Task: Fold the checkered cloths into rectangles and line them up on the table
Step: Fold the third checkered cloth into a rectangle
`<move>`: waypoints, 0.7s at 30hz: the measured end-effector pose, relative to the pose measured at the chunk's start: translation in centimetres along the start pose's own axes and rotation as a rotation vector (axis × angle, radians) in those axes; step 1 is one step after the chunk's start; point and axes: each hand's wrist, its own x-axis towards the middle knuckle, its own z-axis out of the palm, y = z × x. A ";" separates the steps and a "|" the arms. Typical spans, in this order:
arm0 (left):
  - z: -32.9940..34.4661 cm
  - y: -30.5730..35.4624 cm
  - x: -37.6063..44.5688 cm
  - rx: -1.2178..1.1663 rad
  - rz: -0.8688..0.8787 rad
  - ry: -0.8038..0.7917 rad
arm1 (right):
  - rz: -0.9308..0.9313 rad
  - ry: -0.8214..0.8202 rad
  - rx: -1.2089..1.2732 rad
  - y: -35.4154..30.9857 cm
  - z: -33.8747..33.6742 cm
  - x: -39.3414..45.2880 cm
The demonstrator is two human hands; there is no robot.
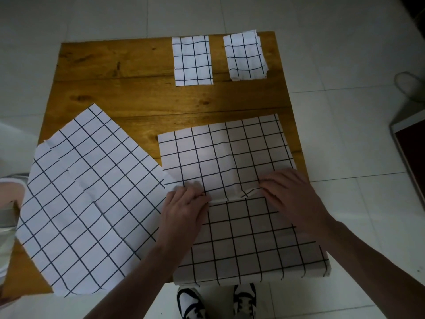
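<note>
A white cloth with a black grid (225, 153) lies spread on the right half of the wooden table (128, 93), its near part hanging over the front edge. My left hand (184, 210) and my right hand (292, 194) pinch a raised crease running across its middle. A second unfolded checkered cloth (87, 199) lies at an angle on the left. Two cloths folded into small rectangles sit side by side at the far edge, one (193, 61) left of the other (246, 57).
The table stands on pale floor tiles. My shoes (218, 300) show below the front edge. A person's leg and clothing (9, 203) are at the left border. A slipper (409, 88) and a dark framed panel (411, 153) lie at the right.
</note>
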 end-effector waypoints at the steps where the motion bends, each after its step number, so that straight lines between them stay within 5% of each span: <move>1: -0.3 0.0 0.2 -0.030 0.008 -0.009 | 0.003 -0.011 0.022 0.0 -0.3 0.1; 8: -3.4 0.0 2.9 -0.134 0.084 -0.053 | -0.010 -0.054 0.128 0.6 -2.6 1.0; 21: -10.8 -2.1 8.9 -0.040 0.208 -0.083 | -0.242 0.108 0.038 2.8 -9.5 7.4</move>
